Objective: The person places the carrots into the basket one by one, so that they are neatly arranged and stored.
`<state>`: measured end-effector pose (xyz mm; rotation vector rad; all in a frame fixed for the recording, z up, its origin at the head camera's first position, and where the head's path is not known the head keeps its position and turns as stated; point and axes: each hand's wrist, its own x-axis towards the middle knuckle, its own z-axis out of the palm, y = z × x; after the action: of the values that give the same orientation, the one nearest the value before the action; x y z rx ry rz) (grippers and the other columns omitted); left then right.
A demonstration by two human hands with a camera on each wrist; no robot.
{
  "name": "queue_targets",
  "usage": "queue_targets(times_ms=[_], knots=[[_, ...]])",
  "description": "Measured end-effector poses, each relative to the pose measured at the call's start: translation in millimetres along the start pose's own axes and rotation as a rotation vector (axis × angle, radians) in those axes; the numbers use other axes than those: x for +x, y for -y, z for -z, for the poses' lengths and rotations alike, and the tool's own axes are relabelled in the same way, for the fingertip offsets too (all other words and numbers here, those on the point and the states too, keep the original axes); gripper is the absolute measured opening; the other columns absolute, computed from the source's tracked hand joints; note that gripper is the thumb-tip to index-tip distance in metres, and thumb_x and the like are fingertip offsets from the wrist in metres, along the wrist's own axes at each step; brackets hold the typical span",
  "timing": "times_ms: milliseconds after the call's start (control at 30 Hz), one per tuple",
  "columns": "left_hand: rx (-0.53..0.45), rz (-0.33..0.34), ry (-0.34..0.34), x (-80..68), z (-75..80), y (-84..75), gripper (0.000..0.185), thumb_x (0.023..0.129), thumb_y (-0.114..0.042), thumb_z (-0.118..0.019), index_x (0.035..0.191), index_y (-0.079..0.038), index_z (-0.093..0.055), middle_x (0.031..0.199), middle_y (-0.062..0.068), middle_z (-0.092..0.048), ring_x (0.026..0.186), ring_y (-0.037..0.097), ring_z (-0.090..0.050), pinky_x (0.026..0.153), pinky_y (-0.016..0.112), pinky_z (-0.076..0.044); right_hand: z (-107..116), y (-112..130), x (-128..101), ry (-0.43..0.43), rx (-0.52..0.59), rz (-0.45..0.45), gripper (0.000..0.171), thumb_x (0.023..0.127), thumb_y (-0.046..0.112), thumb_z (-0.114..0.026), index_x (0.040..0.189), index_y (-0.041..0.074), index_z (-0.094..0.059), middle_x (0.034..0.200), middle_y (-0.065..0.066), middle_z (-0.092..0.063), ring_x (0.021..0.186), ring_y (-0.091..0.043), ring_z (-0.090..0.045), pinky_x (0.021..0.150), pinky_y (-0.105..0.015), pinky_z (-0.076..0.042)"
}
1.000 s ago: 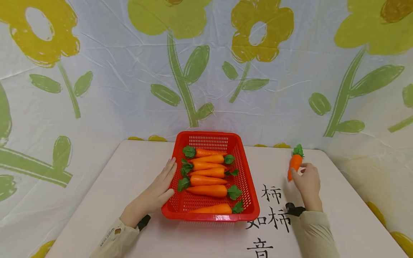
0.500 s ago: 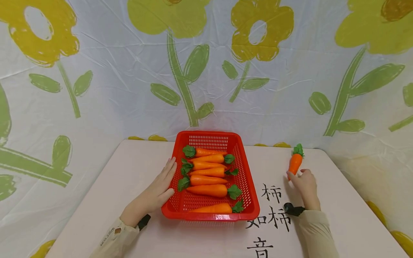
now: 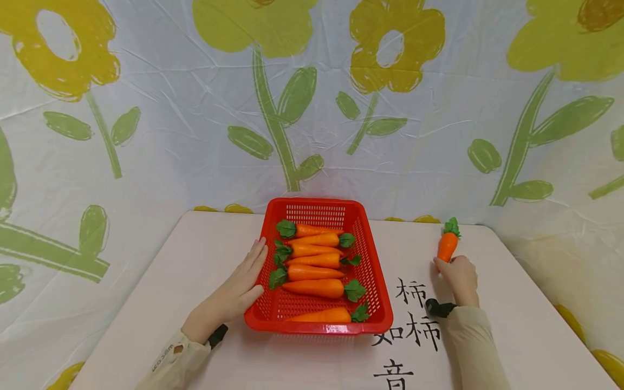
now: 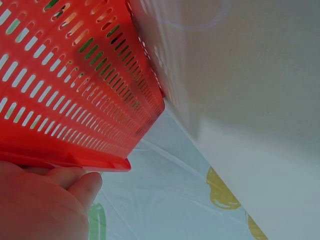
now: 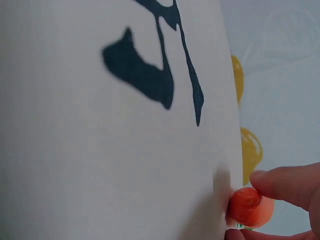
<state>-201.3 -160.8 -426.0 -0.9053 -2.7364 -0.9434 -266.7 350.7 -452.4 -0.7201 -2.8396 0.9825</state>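
A red plastic basket (image 3: 319, 327) stands mid-table with several orange carrots (image 3: 314, 288) lying crosswise in it, their green leafy tops pointing to either side. Along the basket's left rim rests my left hand (image 3: 239, 284), fingers fairly straight; the left wrist view has its fingertips against the rim's outer side. One more carrot (image 3: 447, 246) lies on the table at the right, leafy top pointing away. My right hand (image 3: 460, 277) pinches its tapered lower end between thumb and fingers. In the right wrist view the carrot's tip (image 5: 248, 206) sits between the thumb above and fingers below.
A pale table (image 3: 209, 244) bears black brush-written characters (image 3: 411, 292) between the basket and my right arm. Behind its far edge hangs a white cloth (image 3: 209, 162) printed with yellow flowers and green leaves, which also covers both sides.
My right hand slid from the carrot's side down toward its tapered end, and its fingers closed in around it. The left hand and the basket stayed in place.
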Motion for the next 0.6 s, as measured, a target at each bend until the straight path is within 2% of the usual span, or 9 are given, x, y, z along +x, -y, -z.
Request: queue_targets(times_ms=[167,367,600], knots=[[0.004,0.002,0.001,0.3,-0.4,0.9,0.074,0.083,-0.007,-0.043,0.149,0.002,-0.011,0.158,0.011,0.001,0.143,0.032,0.000,0.110,0.056,-0.016,1.5,-1.3,2.1,-0.001,0.013,-0.009,0.043,0.086,0.029,-0.053,0.100,-0.011,-0.051,0.076,-0.017,-0.053,0.067,-0.028,-0.048,0.055,-0.033,-0.036],[0.004,0.001,-0.003,0.5,-1.0,1.5,0.073,0.084,-0.007,-0.043,0.149,0.002,-0.011,0.157,0.012,0.001,0.143,0.033,0.000,0.109,0.056,-0.016,3.5,-1.4,3.4,0.015,0.022,-0.029,0.044,0.086,0.025,-0.054,0.105,-0.014,-0.050,0.081,-0.021,-0.054,0.071,-0.031,-0.048,0.059,-0.035,-0.039],[0.000,0.000,-0.004,0.7,-0.9,2.1,0.074,0.084,-0.008,-0.043,0.149,0.002,-0.011,0.157,0.012,0.001,0.143,0.033,0.000,0.109,0.056,-0.016,9.7,-2.7,4.3,0.004,0.010,-0.009,0.046,0.084,0.024,-0.057,0.106,-0.015,-0.051,0.084,-0.023,-0.056,0.072,-0.032,-0.051,0.061,-0.036,-0.041]])
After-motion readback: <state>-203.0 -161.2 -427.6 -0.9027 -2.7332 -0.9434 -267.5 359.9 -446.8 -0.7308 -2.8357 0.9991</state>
